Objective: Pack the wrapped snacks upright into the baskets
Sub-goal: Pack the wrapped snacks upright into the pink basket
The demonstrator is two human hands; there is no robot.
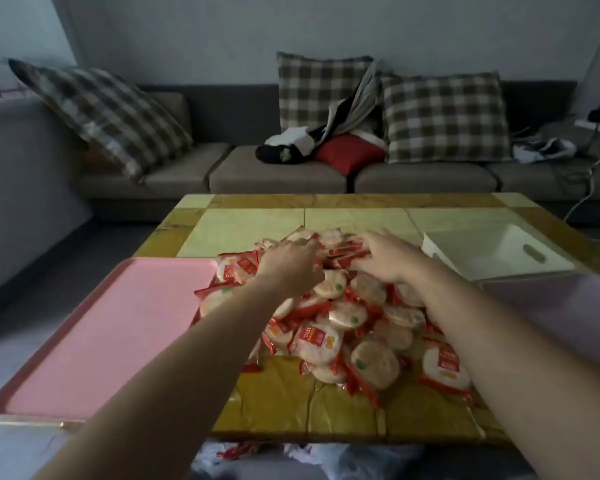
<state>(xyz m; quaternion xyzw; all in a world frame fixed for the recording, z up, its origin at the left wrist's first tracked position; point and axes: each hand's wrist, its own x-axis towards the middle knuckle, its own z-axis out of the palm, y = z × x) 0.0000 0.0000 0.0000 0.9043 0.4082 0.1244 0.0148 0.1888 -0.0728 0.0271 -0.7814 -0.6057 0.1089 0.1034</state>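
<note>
A heap of round rice-cracker snacks in clear and red wrappers point(340, 317) covers the middle of the low table. Both my arms reach over it to the far side of the heap. My left hand point(288, 263) lies palm down on the snacks, its fingers curled into the wrappers. My right hand point(383, 254) lies beside it with fingers bent down among the packets. Whether either hand holds a packet is hidden by the fingers. A white basket point(499, 268) with a slot handle stands at the right, with no snacks in it. A flat pink tray point(101, 337) lies at the left.
The yellow tiled table point(250, 226) has bare surface behind and in front of the heap. A lilac container point(575, 306) sits at the right edge under my right forearm. A grey sofa point(274, 168) with checked cushions stands beyond. Crumpled bags point(291, 459) lie below the near edge.
</note>
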